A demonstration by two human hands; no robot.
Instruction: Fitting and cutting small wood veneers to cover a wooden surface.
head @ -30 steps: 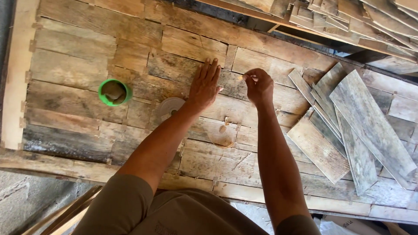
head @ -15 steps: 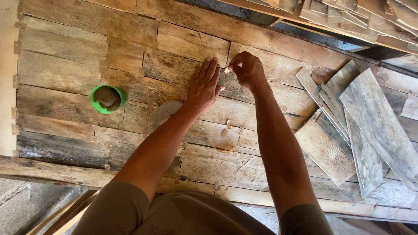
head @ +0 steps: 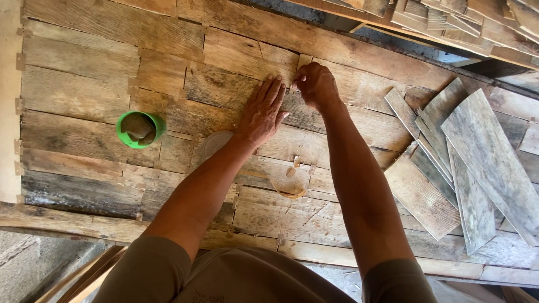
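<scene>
Pressing left hand flat, fingers spread, on weathered grey-brown wooden plank panel; right hand curled just beside it at a plank seam, pinching something too small to tell. Green round plastic cup well left, loose grey boards stacked right. Risk: splinters from rough grain, or plank shifting if palm pressure eases.

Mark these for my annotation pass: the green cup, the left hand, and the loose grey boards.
green cup (head: 140, 129), head view, on its front rim.
left hand (head: 261, 113), head view, on the back of the hand.
loose grey boards (head: 488, 151), head view, on the face of the widest board.
</scene>
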